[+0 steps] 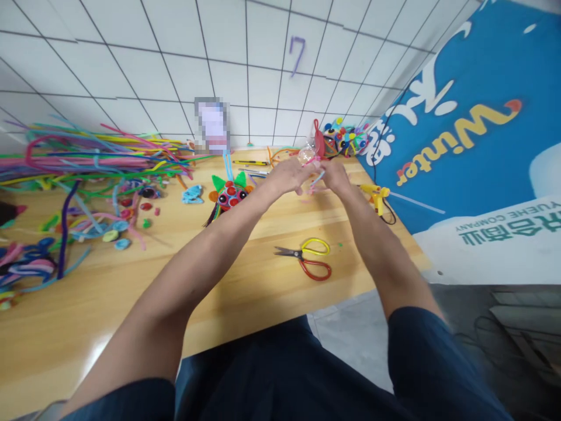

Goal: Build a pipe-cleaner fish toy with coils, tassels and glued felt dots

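Observation:
Both my hands are stretched out to the back of the table and meet close together. My left hand has its fingers bent beside a clear, shiny plastic item. My right hand is closed, touching or nearly touching the left fingertips. Thin pink and pale blue strips show between and below the fingers, but what each hand grips is too small and blurred to tell. Just behind stands a red item with a loop. Nearer to me lie open scissors with one yellow and one red handle.
Bundled coloured pipe cleaners fill the back left, with cut pieces in front. A colourful animal-face ornament lies left of my hands, near a yellow craft knife. A yellow glue gun sits at right, beside a blue banner.

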`<state>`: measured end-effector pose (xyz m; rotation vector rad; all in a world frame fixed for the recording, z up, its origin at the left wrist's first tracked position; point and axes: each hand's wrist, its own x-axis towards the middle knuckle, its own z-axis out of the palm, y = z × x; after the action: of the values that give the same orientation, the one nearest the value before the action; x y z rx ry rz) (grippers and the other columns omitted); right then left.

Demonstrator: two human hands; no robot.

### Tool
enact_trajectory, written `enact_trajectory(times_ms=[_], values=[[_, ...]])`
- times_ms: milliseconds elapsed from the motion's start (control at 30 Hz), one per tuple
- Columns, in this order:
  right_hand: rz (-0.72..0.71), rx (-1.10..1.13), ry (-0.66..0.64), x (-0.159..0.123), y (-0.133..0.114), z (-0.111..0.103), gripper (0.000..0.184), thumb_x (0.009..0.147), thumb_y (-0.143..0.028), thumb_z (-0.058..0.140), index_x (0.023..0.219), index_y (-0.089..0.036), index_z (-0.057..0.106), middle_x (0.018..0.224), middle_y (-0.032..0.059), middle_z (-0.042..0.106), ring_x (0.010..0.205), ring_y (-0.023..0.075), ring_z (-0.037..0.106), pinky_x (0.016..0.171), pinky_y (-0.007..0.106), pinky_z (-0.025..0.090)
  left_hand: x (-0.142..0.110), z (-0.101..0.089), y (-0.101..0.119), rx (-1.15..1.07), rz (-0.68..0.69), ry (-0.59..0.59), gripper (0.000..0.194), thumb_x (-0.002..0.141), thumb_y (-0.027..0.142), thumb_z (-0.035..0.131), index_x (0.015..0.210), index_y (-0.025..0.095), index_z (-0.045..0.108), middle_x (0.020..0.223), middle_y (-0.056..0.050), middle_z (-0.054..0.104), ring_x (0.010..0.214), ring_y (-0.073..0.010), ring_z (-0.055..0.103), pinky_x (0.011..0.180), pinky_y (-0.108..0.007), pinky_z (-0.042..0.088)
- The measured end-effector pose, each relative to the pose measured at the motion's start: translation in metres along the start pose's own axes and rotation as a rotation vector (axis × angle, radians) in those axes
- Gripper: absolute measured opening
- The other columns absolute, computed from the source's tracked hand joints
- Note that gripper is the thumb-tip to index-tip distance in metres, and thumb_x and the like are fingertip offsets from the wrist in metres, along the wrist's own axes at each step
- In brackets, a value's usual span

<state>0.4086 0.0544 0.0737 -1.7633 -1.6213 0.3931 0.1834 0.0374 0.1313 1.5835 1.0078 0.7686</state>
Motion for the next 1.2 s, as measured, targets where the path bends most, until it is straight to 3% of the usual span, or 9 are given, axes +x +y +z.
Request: enact_trajectory(times_ms=[100, 267, 500, 633, 767, 833, 967, 1067, 1200], values=[[-0.012, 0.013, -0.114, 0.015, 0.003, -0.030, 0.030, 0.063, -0.025, 0.092, 0.068, -0.022, 0.063, 0.059, -0.0011, 0.063, 0.066, 0.0170, 0.060, 0.062, 0.028, 0.048, -0.028, -0.027, 0.010, 0.205, 0.164, 0.036, 0.028, 0.088, 0.035, 0.077, 0.071, 0.019, 0.061, 0.058, -0.003, 0.053, 0.084, -0.0275, 0.068, 0.068, -0.026, 0.043], [-0.029, 0.061, -0.351, 0.018, -0.018, -0.090, 0.030, 0.069, -0.029, 0.092, 0.096, -0.021, 0.079, 0.089, 0.0046, 0.080, 0.072, 0.0156, 0.066, 0.065, 0.030, 0.054, -0.088, -0.071, 0.028, 0.353, 0.283, 0.198, 0.025, 0.084, 0.034, 0.078, 0.071, 0.021, 0.061, 0.066, -0.003, 0.055, 0.097, -0.0283, 0.066, 0.078, -0.026, 0.046], [-0.197, 0.132, 0.031, -0.011, -0.069, -0.101, 0.022, 0.099, -0.039, 0.067, 0.085, -0.024, 0.076, 0.087, 0.0017, 0.080, 0.091, 0.0158, 0.067, 0.085, 0.030, 0.060, -0.145, -0.103, 0.020, 0.277, 0.043, -0.032, 0.029, 0.084, 0.047, 0.075, 0.070, 0.022, 0.069, 0.062, -0.003, 0.060, 0.057, -0.0161, 0.054, 0.051, -0.024, 0.033], [-0.293, 0.199, 0.274, -0.061, -0.114, -0.083, 0.010, 0.092, -0.027, 0.069, 0.088, -0.026, 0.078, 0.090, -0.0008, 0.081, 0.088, 0.0192, 0.070, 0.084, 0.037, 0.057, -0.163, -0.101, -0.007, -0.134, -0.210, -0.236, 0.023, 0.078, 0.043, 0.079, 0.080, 0.021, 0.072, 0.068, -0.002, 0.060, 0.045, -0.0076, 0.034, 0.043, -0.023, 0.019], [-0.236, 0.211, -0.244, -0.129, -0.156, -0.024, 0.025, 0.088, -0.046, 0.075, 0.100, -0.025, 0.078, 0.092, 0.0027, 0.077, 0.086, 0.0218, 0.069, 0.080, 0.037, 0.057, -0.167, -0.085, -0.034, -0.411, -0.350, -0.437, 0.026, 0.075, 0.036, 0.083, 0.091, 0.018, 0.072, 0.066, 0.002, 0.053, 0.044, -0.0039, 0.031, 0.040, -0.019, 0.016], [-0.197, 0.290, -0.401, -0.153, -0.167, 0.010, 0.030, 0.089, -0.051, 0.074, 0.108, -0.027, 0.076, 0.092, 0.0030, 0.076, 0.084, 0.0209, 0.069, 0.077, 0.034, 0.056, -0.165, -0.077, -0.044, -0.459, -0.371, -0.504, 0.026, 0.077, 0.035, 0.084, 0.088, 0.016, 0.069, 0.065, 0.003, 0.051, 0.043, -0.0024, 0.029, 0.039, -0.018, 0.016], [-0.098, 0.477, -0.516, -0.166, -0.173, 0.051, 0.035, 0.093, -0.054, 0.065, 0.100, -0.021, 0.073, 0.082, 0.0026, 0.074, 0.069, 0.0174, 0.068, 0.063, 0.030, 0.054, -0.166, -0.071, -0.055, -0.520, -0.378, -0.569, 0.032, 0.079, 0.034, 0.085, 0.078, 0.015, 0.060, 0.064, 0.005, 0.050, 0.042, -0.0005, 0.030, 0.039, -0.016, 0.019], [-0.049, 0.531, -0.597, -0.164, -0.174, 0.056, 0.036, 0.093, -0.053, 0.064, 0.090, -0.019, 0.073, 0.065, 0.0003, 0.071, 0.053, 0.0158, 0.066, 0.051, 0.026, 0.049, -0.168, -0.076, -0.061, -0.581, -0.356, -0.574, 0.033, 0.079, 0.036, 0.087, 0.085, 0.013, 0.063, 0.074, 0.001, 0.061, 0.049, -0.0027, 0.045, 0.044, -0.017, 0.034], [-0.074, 0.535, -0.625, -0.166, -0.178, 0.060, 0.032, 0.089, -0.050, 0.070, 0.096, -0.019, 0.076, 0.072, 0.0005, 0.075, 0.054, 0.0150, 0.069, 0.054, 0.026, 0.053, -0.166, -0.082, -0.071, -0.625, -0.374, -0.588, 0.031, 0.076, 0.029, 0.089, 0.084, 0.013, 0.062, 0.074, -0.002, 0.066, 0.051, -0.0058, 0.054, 0.049, -0.019, 0.042]])
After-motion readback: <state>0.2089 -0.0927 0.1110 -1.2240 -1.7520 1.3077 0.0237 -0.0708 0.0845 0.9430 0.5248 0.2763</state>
